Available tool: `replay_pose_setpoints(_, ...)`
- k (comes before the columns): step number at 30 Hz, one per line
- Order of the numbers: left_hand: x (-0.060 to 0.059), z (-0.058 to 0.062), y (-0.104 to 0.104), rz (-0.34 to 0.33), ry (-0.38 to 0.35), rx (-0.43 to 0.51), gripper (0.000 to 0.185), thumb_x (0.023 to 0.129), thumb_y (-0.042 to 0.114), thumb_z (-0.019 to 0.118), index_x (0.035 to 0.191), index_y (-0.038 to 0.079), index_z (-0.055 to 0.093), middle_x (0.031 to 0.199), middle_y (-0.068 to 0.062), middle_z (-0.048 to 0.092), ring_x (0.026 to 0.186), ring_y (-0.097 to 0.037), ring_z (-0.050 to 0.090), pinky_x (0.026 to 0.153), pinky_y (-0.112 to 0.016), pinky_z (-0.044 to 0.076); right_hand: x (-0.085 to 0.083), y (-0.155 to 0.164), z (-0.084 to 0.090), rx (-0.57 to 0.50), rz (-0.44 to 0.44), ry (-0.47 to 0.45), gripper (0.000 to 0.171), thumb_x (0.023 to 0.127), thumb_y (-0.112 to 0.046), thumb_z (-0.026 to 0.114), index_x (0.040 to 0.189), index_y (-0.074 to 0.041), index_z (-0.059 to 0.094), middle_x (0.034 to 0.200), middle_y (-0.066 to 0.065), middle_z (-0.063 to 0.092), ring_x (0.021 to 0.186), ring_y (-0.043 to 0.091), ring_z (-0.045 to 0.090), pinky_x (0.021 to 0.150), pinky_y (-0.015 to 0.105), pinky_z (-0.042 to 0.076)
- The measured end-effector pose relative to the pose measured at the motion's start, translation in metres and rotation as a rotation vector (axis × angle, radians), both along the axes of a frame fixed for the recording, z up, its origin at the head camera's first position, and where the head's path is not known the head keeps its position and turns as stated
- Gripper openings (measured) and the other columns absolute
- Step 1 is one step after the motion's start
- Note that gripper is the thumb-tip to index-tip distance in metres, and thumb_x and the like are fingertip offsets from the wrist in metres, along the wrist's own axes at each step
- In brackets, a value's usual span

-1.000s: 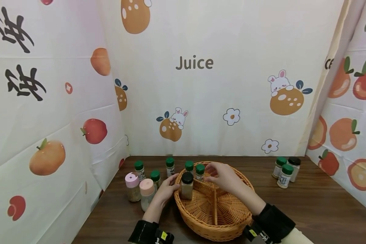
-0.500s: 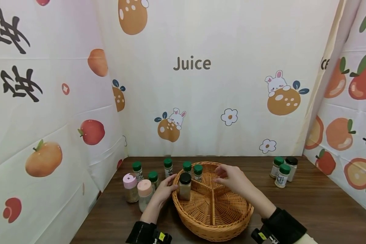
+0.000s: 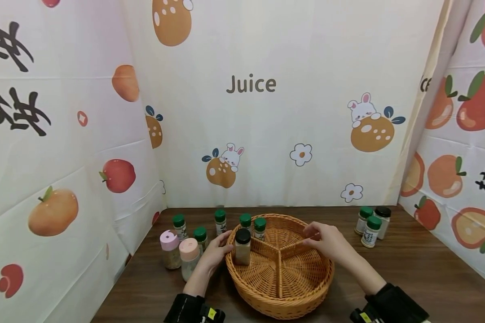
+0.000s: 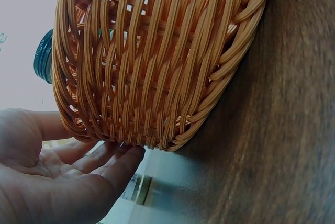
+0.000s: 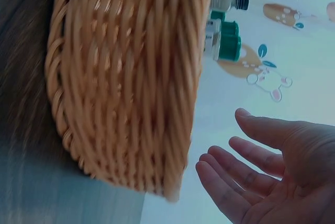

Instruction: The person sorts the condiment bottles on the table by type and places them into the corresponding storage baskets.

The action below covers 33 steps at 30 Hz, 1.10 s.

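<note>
A round wicker basket (image 3: 280,308) has dividers that form three compartments. My left hand (image 3: 211,256) grips its left rim, thumb over the edge and fingers along the outer weave (image 4: 152,56). A black-capped jar (image 3: 242,247) stands upright in the left compartment. In the back compartment, two green-capped spice jars (image 3: 259,227) stand side by side at the left. My right hand (image 3: 329,242), with nothing in it, is over the right rim. The right wrist view shows its fingers (image 5: 225,182) relaxed and apart from the basket wall (image 5: 125,88).
Left of the basket stand a purple-capped jar (image 3: 170,250), a pink-capped jar (image 3: 189,258) and several green-capped jars (image 3: 200,237). At the table's (image 3: 424,278) back right are two green-capped jars (image 3: 370,232) and a black-capped jar (image 3: 383,222). A printed cloth (image 3: 266,116) hangs behind.
My right hand has moved rightward, away from the green-capped jars in the back compartment to the basket's right rim. My left hand stays on the left rim.
</note>
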<state>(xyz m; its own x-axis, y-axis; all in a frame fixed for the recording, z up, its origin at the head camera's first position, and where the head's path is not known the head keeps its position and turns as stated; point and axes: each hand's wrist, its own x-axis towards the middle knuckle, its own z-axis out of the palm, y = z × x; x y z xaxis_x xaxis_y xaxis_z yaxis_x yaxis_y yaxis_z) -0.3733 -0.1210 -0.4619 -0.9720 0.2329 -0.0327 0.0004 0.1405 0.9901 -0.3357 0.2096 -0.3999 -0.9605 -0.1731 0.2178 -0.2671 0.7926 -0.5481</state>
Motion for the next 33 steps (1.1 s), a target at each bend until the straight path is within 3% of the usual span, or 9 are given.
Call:
replay_pose_setpoints(9, 0.0, 0.0, 0.0, 0.002, -0.003, 0.002, 0.056, 0.102, 0.0, 0.047, 0.154, -0.003, 0.029, 0.156, -0.032, 0.032, 0.142, -0.048, 0.036, 0.109, -0.053, 0.044, 0.002, 0.024, -0.005, -0.035, -0.027, -0.034, 0.024, 0.089, -0.012, 0.073, 0.111, -0.002, 0.068, 0.101, 0.012, 0.072, 0.093, 0.028, 0.071, 0.072, 0.038, 0.061)
replay_pose_setpoints(25, -0.001, -0.002, -0.001, 0.009, 0.003, 0.002, 0.056, 0.102, 0.001, 0.047, 0.154, -0.004, 0.029, 0.155, -0.032, 0.033, 0.142, -0.047, 0.037, 0.108, -0.052, 0.044, 0.008, 0.068, -0.017, -0.035, -0.073, -0.036, 0.026, 0.09, -0.018, 0.074, 0.108, -0.001, 0.068, 0.098, 0.01, 0.074, 0.09, 0.027, 0.071, 0.072, 0.039, 0.059)
replay_pose_setpoints(33, -0.001, -0.002, -0.001, 0.01, 0.003, 0.013, 0.055, 0.102, 0.0, 0.048, 0.154, -0.004, 0.03, 0.155, -0.033, 0.033, 0.141, -0.047, 0.038, 0.108, -0.052, 0.044, 0.007, 0.103, -0.029, -0.018, -0.156, -0.015, 0.033, 0.091, -0.025, 0.073, 0.11, 0.002, 0.068, 0.1, 0.015, 0.074, 0.093, 0.031, 0.071, 0.072, 0.037, 0.058)
